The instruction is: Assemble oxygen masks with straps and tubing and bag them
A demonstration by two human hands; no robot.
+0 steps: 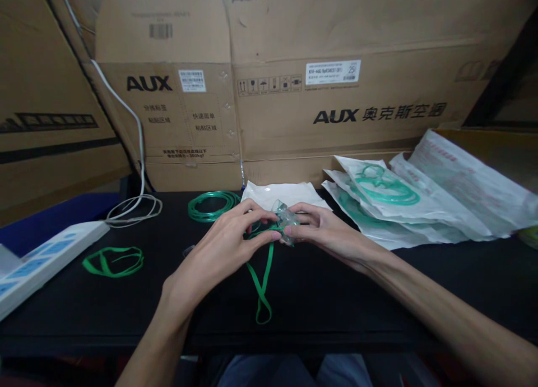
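Observation:
Between my two hands, above the black table, is a clear, greenish plastic breathing mask (288, 217). My right hand (321, 225) is closed around its right side, thumb in front. My left hand (239, 227) pinches a green elastic strap (265, 280) at the mask's left edge. From there the strap hangs down in a crossed loop. Fingers cover part of the mask, so how the strap meets it cannot be made out. Behind my left hand lies a coil of green tubing (212, 206). A flat white pouch (290, 193) lies behind the mask.
Several white pouches (403, 207) with green tubing inside are piled at the right. At the left lie a bundle of green elastic (113, 262) and a white power strip (54, 261) with its cable (140, 140). Cardboard boxes (277, 112) stand along the back of the black table (336, 303).

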